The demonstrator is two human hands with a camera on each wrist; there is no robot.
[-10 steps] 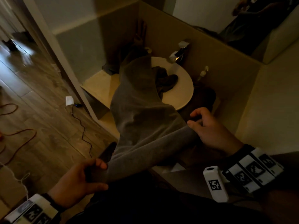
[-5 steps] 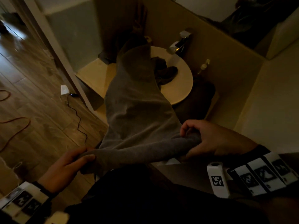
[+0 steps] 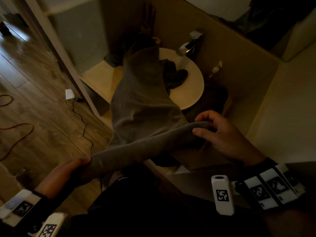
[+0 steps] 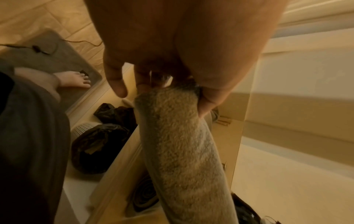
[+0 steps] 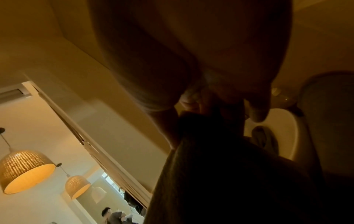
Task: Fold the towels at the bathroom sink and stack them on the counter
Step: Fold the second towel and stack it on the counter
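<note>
the grey towel (image 3: 145,103) lay draped from the sink (image 3: 191,86) toward the person, its near edge stretched between 2 hands. left hand (image 3: 65,173) gripped 1 corner, its fingers (image 4: 114,78) curled on the cloth; right hand (image 3: 220,134) pinched the other corner. a darker towel (image 3: 174,76) sat inside the sink. the terry looked soft, limp and light, likely to sag unless held by its corners, and the surface (image 3: 102,79) left of the sink offered stacking room.

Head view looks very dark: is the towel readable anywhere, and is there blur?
Head view: dim, floor at left smeared, gray towel still distinct over the sink. Left wrist view: brightest, pile visible at the left hand. Right wrist view: towel backlit, near-black; lamps glare.
</note>
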